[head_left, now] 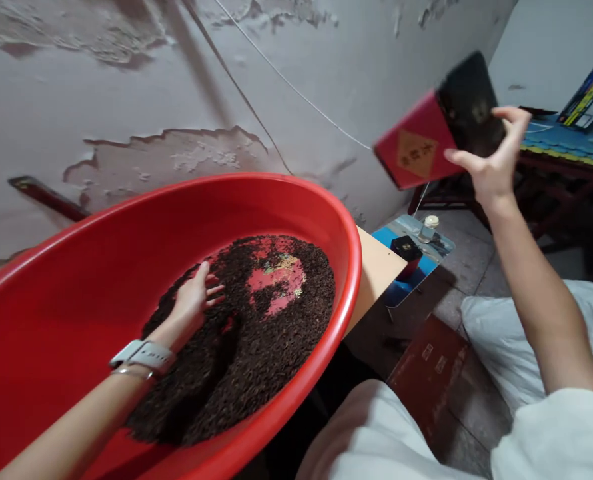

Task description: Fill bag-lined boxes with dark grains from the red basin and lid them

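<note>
A big red plastic basin [126, 227] fills the left side and holds a heap of dark loose tea leaves [256, 347], with bare red patches in the middle. My left hand [194, 300], a grey watch on its wrist, lies flat on the leaves with fingers spread. My right hand [491, 163] is raised at the upper right and grips a red and black box [426, 147], tilted in the air beyond the basin's rim.
A peeling wall with a thin wire stands behind the basin. A wooden board [376, 270] juts out under the rim. On the floor lie a blue mat [416, 267] with a small black box and a jar, a dark red box lid [431, 367] and a white sack [506, 333].
</note>
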`<state>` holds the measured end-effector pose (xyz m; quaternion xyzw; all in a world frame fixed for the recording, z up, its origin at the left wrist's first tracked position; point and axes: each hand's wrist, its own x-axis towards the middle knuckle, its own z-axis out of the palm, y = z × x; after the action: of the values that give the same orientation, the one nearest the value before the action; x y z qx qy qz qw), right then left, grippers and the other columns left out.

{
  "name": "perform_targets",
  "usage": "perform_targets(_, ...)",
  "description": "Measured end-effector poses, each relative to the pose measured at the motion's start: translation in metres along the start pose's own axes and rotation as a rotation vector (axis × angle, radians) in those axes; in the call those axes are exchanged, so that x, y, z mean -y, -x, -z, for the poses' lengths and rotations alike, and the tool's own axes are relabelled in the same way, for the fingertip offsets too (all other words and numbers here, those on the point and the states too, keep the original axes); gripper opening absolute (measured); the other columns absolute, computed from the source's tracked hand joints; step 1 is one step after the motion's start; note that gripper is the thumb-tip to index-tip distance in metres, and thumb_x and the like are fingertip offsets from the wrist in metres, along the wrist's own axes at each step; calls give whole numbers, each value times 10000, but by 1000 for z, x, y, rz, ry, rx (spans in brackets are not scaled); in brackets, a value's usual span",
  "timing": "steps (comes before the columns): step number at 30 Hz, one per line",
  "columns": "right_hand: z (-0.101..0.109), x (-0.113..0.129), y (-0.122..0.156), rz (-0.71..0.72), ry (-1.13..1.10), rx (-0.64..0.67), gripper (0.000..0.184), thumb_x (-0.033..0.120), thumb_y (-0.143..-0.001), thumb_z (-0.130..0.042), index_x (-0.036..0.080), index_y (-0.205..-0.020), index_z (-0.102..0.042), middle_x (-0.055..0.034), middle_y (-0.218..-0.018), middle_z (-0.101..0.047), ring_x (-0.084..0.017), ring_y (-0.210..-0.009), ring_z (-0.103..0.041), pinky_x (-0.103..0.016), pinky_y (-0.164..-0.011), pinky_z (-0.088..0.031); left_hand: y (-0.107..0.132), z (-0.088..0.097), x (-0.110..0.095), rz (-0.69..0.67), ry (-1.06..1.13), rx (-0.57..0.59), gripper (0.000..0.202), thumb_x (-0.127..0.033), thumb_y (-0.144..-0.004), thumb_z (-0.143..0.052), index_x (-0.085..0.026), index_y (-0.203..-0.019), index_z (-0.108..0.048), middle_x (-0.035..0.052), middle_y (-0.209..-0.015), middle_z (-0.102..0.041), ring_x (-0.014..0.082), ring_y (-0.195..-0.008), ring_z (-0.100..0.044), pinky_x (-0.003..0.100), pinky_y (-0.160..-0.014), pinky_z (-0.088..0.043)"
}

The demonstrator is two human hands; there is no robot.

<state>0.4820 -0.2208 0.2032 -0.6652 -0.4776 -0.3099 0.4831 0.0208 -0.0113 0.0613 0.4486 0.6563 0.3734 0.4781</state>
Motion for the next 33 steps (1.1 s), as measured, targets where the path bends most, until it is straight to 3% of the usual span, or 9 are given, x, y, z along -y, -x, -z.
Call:
perform_targets(3,43,-43,49,-225,260,-77,830,419,-550,-852,75,-1212,-489,-197,-1259,-460,-263,-1210,-451,-349,-1046,-343,2,-3,-2,-7,11,18,237,-362,-961,-458,-156,-851,-498,45,-995,-564,116,-702,-561,184,-528,-473)
perform_targets(5,61,-67,93,-363,365,-2,786,326,-534,-867,129,-1199,-498,-195,-1272,-448,-272,-1222,-458,-345,-1049,-357,4,-4,-4,-6,21,34,244,-360,-960,-459,-155,-835,-504,42,-996,-570,119,-704,-568,196,-539,-479)
perform_targets(8,74,-94,169,-517,427,212,728,346,-564,-833,206,-1185,-481,-169,-1272,-446,-292,-1199,-476,-378,-1025,-394,6,-6,-7,-1,30,48,260,-361,-962,-451,-155,-817,-513,37,-969,-580,124,-707,-579,208,-555,-481)
perform_targets(12,65,-101,267,-440,355,527,752,383,-517,-785,171,-1160,-456,-163,-1237,-414,-355,-1215,-441,-471,-1034,-390,10,-8,-7,11,21,47,266,-357,-965,-443,-157,-803,-509,43,-987,-593,128,-710,-587,210,-538,-473)
perform_targets(15,35,-88,316,-436,253,712,711,359,-544,-724,191,-1167,-427,-165,-1298,-355,-374,-1264,-396,-496,-1061,-358,14,-8,-6,15,-3,65,259,-356,-968,-435,-155,-824,-511,60,-1047,-598,132,-744,-596,196,-529,-473)
perform_targets(19,-23,-74,335,-626,134,787,650,351,-563,-715,249,-1118,-393,-139,-1313,-355,-374,-1266,-402,-467,-1078,-353,17,-11,-2,8,-19,82,240,-349,-956,-449,-152,-837,-516,70,-1021,-622,163,-833,-630,190,-542,-478)
perform_targets(24,-91,-86,330,-693,125,753,593,334,-604,-697,268,-1078,-347,-154,-1322,-368,-359,-1257,-420,-411,-1078,-350,13,-14,8,11,-39,102,251,-378,-927,-476,-144,-853,-526,97,-1087,-627,194,-927,-638,206,-564,-473)
perform_targets(28,-120,-107,327,-739,162,686,605,340,-623,-662,240,-1099,-302,-213,-1313,-352,-380,-1268,-407,-418,-1072,-341,10,-16,19,-17,-21,116,323,-462,-864,-518,-139,-873,-540,128,-1123,-624,221,-951,-639,236,-601,-471)
perform_targets(33,-134,-136,317,-684,164,648,697,367,-534,-625,190,-1123,-297,-232,-1247,-349,-439,-1247,-407,-516,-1025,-374,8,-20,26,-49,-5,98,380,-517,-811,-553,-143,-879,-546,148,-1119,-629,238,-946,-635,260,-631,-460)
